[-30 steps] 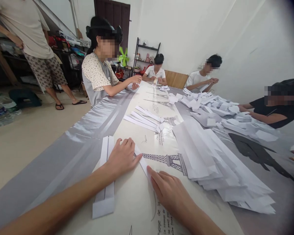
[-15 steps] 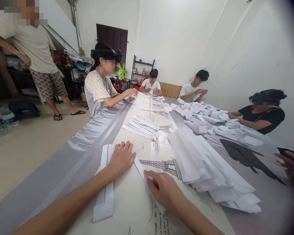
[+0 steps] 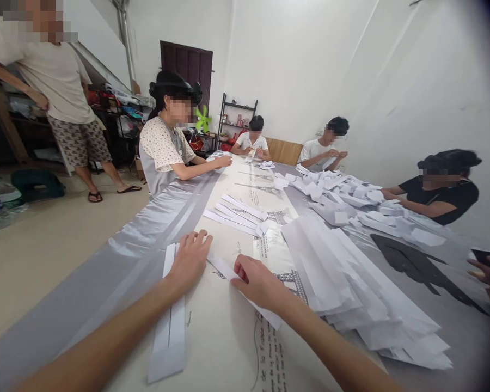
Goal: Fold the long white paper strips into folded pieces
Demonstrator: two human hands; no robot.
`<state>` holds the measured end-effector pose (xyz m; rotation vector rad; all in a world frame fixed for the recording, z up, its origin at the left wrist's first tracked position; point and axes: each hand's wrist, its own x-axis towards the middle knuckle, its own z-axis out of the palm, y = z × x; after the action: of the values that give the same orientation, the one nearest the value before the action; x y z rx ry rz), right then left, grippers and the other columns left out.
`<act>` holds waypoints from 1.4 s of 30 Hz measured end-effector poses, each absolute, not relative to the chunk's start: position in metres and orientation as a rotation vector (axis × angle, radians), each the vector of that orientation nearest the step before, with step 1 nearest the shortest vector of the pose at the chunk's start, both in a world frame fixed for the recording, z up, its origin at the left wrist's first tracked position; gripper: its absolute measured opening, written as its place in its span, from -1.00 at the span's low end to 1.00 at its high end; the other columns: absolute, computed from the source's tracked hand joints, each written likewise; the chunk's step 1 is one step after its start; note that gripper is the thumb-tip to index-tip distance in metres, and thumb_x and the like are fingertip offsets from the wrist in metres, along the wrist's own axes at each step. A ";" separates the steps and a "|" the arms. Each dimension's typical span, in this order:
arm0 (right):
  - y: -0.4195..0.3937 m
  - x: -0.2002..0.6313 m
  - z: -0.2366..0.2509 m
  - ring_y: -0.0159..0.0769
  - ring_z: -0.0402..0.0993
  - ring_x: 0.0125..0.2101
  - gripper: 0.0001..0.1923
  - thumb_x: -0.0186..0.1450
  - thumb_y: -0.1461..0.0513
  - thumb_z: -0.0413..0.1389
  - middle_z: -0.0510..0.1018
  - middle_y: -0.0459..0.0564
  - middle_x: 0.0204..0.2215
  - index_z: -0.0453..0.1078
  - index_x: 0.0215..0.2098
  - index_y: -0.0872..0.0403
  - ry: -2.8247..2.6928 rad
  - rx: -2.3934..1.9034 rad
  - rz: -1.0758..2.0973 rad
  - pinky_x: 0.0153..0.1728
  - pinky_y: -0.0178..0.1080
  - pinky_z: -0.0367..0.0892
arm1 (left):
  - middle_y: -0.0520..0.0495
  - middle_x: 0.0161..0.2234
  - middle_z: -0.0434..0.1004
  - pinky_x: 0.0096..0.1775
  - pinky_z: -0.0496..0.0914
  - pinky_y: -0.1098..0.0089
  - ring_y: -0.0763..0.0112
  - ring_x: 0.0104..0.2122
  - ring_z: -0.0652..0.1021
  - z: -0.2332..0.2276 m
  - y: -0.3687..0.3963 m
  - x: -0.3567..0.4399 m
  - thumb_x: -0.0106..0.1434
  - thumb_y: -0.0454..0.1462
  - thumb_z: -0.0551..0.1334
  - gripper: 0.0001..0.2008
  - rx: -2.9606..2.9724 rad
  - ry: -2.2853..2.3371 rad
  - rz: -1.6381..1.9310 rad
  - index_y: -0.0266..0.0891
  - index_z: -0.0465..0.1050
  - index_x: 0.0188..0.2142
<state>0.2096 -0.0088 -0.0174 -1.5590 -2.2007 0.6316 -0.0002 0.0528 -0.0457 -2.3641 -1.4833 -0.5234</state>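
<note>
Pressing down on a long white paper strip (image 3: pixel 224 269), both hands lie flat on the surface (image 3: pixel 118 272). The left hand (image 3: pixel 191 260) has its fingers spread, palm down, and covers the far end of the strip; it also lies over the top of a folded paper (image 3: pixel 169 326) that runs toward the near edge. The right hand (image 3: pixel 258 279) rests palm down on the middle of the same strip, fingers slightly bent; it grips nothing that I can see. The strip goes slanted from the left hand, under the right hand, and ends beside the right forearm. Just to the right lies a big pile of paper (image 3: pixel 351 283), close to the right wrist. Farther ahead some folded strips (image 3: pixel 239 213) lie in a row. The left part of the surface is bare grey cloth.
</note>
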 end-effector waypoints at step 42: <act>-0.010 0.257 -0.002 -0.30 0.50 -0.44 -0.75 0.22 0.06 0.29 0.65 -0.04 -0.35 0.51 -0.24 0.04 -1.562 -1.346 1.478 -0.43 -0.29 0.29 | -0.10 -0.23 0.63 -0.19 0.45 0.34 0.26 -0.24 0.56 -0.025 0.061 -0.026 0.17 -0.07 0.43 -0.61 -2.901 -1.847 -2.637 -0.18 0.62 -0.06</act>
<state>0.2566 -0.0100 -0.0016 -1.3463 -1.5616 1.4783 -0.0262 0.0613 -0.0249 -2.9009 -1.8471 -2.6372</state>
